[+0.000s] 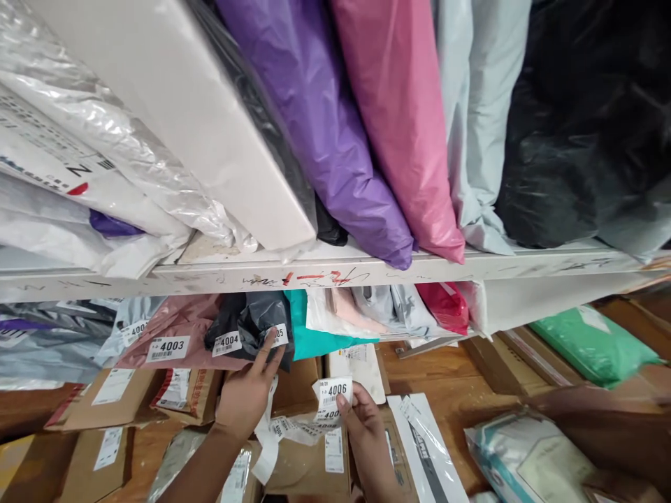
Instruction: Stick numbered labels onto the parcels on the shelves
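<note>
My left hand (244, 397) reaches up to the lower shelf, its fingers stretched out against the label marked 05 (279, 334) on a dark grey plastic mailer bag (261, 311). My right hand (367, 429) pinches a strip of numbered stickers (335, 392), with 4006 on top and 4007 below it. The strip's tail curls down and across to the left, under my left hand. Left of the dark bag lie a black bag labelled 4004 (226, 342) and a dusty pink bag labelled 4003 (168, 348). A teal bag (319, 341) sits just to the right.
The upper shelf edge (251, 276) runs above my hands, holding purple (335, 154) and pink (406, 126) bags. Cardboard boxes (309, 464) stand on the wooden floor (443, 405) below. A green parcel (595, 342) and a clear-wrapped package (529, 457) are at right.
</note>
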